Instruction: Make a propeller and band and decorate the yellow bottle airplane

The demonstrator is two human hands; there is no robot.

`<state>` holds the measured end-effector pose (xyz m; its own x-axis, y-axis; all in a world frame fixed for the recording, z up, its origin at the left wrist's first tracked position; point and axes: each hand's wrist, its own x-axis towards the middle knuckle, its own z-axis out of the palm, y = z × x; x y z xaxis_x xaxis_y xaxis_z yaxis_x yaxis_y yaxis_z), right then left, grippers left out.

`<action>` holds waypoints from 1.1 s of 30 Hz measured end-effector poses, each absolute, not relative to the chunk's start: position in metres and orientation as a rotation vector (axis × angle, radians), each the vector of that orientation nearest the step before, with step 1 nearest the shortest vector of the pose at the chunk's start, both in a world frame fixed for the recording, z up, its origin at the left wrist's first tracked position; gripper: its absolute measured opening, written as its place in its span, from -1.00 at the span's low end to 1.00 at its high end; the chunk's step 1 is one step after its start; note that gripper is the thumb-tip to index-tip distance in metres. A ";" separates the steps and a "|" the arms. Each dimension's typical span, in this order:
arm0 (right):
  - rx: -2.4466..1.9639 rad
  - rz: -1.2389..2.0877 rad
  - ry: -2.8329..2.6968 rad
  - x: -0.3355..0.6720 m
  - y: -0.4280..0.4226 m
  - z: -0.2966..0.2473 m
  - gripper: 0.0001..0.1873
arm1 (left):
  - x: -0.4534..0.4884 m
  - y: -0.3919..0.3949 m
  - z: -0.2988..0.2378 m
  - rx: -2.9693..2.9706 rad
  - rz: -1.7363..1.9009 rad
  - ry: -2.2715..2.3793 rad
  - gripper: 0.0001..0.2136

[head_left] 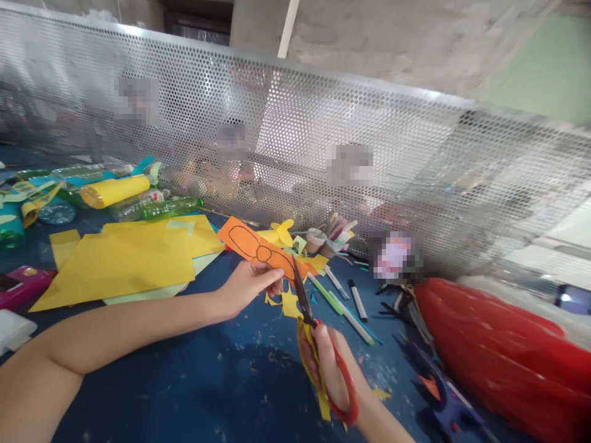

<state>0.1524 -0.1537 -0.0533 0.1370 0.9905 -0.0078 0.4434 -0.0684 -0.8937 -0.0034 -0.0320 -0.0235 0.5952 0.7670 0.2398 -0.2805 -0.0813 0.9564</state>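
My left hand (249, 288) is closed on a strip of orange paper (240, 237), pinching its lower edge. A bow-like outline is drawn on the strip in dark line. My right hand (330, 360) grips red-handled scissors (302, 295), fingers through the loops. The dark blades point up and meet the paper's right end, just right of my left thumb. Something yellow shows along the fingers of my right hand; whether it is paper or part of the handle I cannot tell. Yellow scraps (290, 304) lie on the table beneath.
Yellow paper sheets (138, 261) lie left on the blue table (170, 381), with plastic bottles (173, 208) behind. Markers (357, 301) rest right of the scissors. A purple glue gun (443, 394) and a red plastic bag (498, 338) occupy the right. A perforated metal panel (295, 123) stands behind.
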 end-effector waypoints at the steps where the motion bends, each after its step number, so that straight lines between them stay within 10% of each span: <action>1: -1.639 0.871 -1.421 0.152 -0.154 -0.052 -0.42 | -0.004 -0.031 -0.024 1.397 0.920 0.449 -0.74; 33: -1.723 0.820 -1.456 0.154 -0.152 -0.052 -0.40 | -0.001 -0.021 -0.024 1.226 0.960 0.444 -0.75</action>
